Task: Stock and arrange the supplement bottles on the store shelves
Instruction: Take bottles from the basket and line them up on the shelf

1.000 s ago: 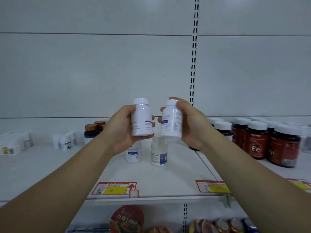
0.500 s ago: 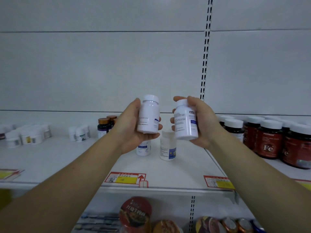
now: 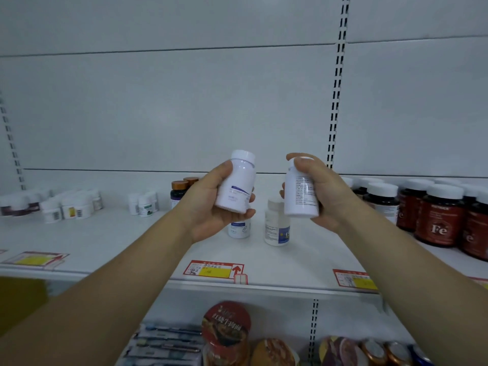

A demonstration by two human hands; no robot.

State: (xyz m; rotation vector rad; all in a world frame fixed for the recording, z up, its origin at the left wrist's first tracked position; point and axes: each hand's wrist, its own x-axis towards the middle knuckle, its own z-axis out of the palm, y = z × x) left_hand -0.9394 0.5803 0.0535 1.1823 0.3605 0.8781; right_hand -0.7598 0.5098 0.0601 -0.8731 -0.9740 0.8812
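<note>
My left hand grips a white supplement bottle with a white cap, tilted slightly right, above the white shelf. In my right hand is a second white bottle, its small-print label facing me and my thumb over its cap. Both are held in the air a little apart. Below them two more white bottles stand on the shelf: one partly hidden under my left hand, the other with a blue and yellow label.
Dark red "Fe" bottles crowd the shelf's right side. Amber-capped dark bottles and small white jars stand to the left, more jars farther left. Price tags line the shelf edge. Food cups fill the lower shelf.
The view has shifted so both hands sit a little further right and apart. My right hand has turned its bottle, and the left bottle now tilts more.
</note>
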